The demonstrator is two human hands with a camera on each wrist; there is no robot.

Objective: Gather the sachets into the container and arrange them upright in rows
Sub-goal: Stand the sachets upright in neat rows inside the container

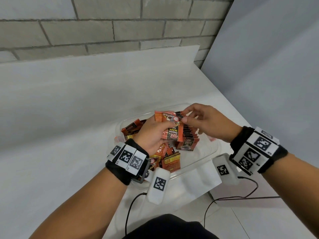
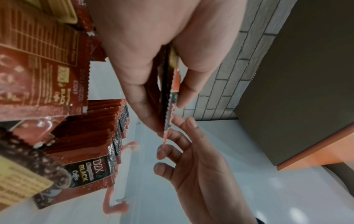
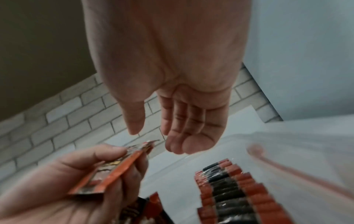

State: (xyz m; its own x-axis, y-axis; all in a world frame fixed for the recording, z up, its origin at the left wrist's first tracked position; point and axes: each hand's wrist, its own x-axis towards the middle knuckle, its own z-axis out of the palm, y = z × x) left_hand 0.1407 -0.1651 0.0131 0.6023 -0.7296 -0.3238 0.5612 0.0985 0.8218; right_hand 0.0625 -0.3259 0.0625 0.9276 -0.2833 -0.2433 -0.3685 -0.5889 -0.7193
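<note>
My left hand grips a small stack of red-and-black coffee sachets above the clear plastic container. In the left wrist view the stack is seen edge-on, pinched between thumb and fingers. My right hand hovers at the stack's far end, fingers loosely bent, fingertips touching the top sachet's tip; the right wrist view shows nothing inside the right hand. A row of upright sachets stands along the container's right side. Loose sachets lie jumbled at its near and left parts.
The container sits on a white table against a grey brick wall. A grey panel closes the right side, where the table edge runs diagonally. Black cables trail from both wrists toward me. The container has red clips.
</note>
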